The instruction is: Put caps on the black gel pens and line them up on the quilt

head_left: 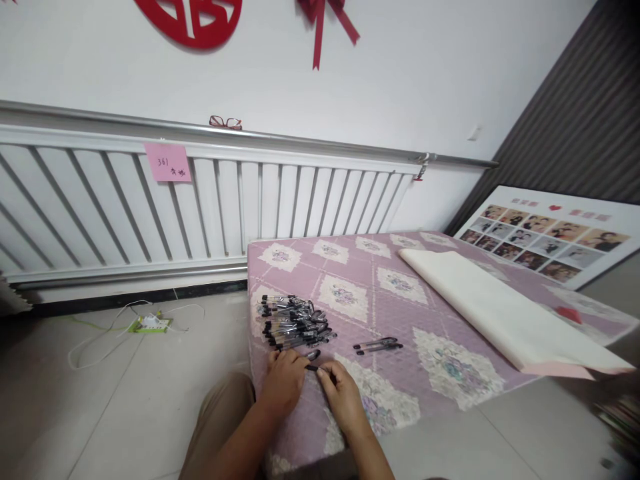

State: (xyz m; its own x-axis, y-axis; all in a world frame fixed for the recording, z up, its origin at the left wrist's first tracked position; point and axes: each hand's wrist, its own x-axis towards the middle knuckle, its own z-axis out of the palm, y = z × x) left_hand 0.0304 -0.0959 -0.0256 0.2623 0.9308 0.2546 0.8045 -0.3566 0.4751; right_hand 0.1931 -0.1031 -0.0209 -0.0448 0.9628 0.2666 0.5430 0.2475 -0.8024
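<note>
Close to the table's near left edge, my left hand [285, 381] is closed, its fingers curled at one end of a dark pen [312, 367]. The fingertips of my right hand [344, 395] pinch the other end, and much of this pen is hidden by the fingers. Just above it shows the dark clip end of another pen [313, 355], partly covered by my left hand. Beyond my hands lies a heap of clear pens with black caps [295, 323]. To the right, a few similar pens [377, 345] lie side by side.
A pink patterned cloth [345, 293] covers the table. On its right lies a large folded cream sheet [470, 300], with a photo board [545, 233] behind. A white radiator [280, 200] lines the wall. A power strip [151, 325] with cables sits on the floor at left.
</note>
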